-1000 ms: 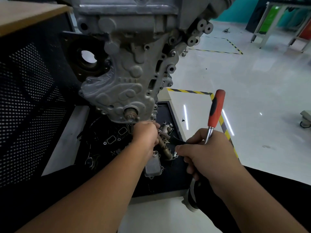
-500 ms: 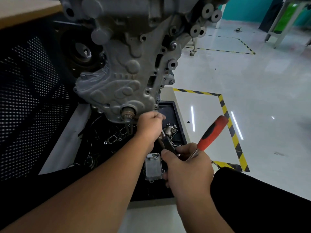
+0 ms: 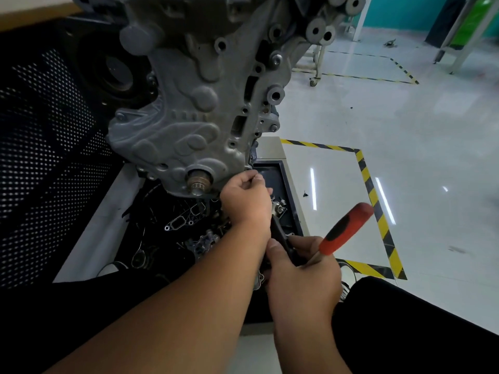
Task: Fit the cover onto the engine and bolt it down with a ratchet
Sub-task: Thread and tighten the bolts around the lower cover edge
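The grey cast cover (image 3: 189,130) sits against the front of the engine (image 3: 272,71), with the crank stub (image 3: 198,182) poking through its lower end. My left hand (image 3: 244,201) is up at the cover's lower right corner, fingers curled and pinching something small there; what it pinches is hidden. My right hand (image 3: 299,268) grips the ratchet (image 3: 343,228) near its head, the red and black handle pointing up to the right. The ratchet's dark shaft runs up toward my left wrist.
A black tray (image 3: 283,184) under the engine holds several loose gaskets and metal parts. A perforated black panel (image 3: 40,157) stands at the left. Yellow-black tape (image 3: 375,206) marks the glossy floor at the right. A wheeled frame (image 3: 316,63) stands behind.
My left hand has risen from below the crank stub to the cover's lower right corner. The ratchet handle has swung from upright down to the right, and my right hand has moved in under the left wrist.
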{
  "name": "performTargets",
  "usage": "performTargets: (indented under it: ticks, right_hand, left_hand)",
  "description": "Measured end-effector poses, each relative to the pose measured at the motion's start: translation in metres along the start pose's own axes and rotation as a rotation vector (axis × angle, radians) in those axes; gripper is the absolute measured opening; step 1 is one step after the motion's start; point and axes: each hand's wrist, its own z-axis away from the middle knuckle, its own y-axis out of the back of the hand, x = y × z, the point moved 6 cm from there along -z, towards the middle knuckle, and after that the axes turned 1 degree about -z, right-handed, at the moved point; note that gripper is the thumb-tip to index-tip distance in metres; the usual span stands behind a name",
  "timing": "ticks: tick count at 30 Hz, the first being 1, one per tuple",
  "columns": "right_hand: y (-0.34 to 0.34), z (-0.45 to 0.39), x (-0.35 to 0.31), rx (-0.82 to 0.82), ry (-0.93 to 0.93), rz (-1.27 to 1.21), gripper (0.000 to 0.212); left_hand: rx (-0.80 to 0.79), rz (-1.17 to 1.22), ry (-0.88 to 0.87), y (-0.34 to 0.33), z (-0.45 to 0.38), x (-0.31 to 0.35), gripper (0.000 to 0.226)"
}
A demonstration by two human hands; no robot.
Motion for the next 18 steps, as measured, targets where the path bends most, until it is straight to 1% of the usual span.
performTargets:
  ticks: [2, 5, 9, 10, 12, 18]
  right_hand:
    - [0.001, -0.006, -0.007, -0.024, 0.010, -0.001, 0.034]
    - [0.004, -0.014, -0.011, -0.065, -0.010, -0.013, 0.024]
    - [0.005, -0.018, -0.013, -0.107, -0.031, -0.052, 0.021]
    - [0.003, -0.018, -0.013, -0.123, -0.036, -0.066, 0.021]
    - [0.001, -0.018, -0.012, -0.130, -0.046, -0.059, 0.021]
    - [-0.002, -0.017, -0.008, -0.122, -0.067, -0.061, 0.022]
  left_hand:
    - [0.042, 0.083, 0.065, -0.002, 0.002, 0.001, 0.017]
    - [0.105, 0.190, 0.177, -0.002, 0.004, 0.003, 0.013]
    - [0.144, 0.340, 0.310, -0.004, 0.008, 0.008, 0.003]
    - [0.149, 0.363, 0.325, -0.004, 0.008, 0.008, 0.007]
    - [0.143, 0.375, 0.342, -0.004, 0.007, 0.007, 0.012]
    - [0.081, 0.311, 0.380, -0.006, 0.005, 0.003, 0.008]
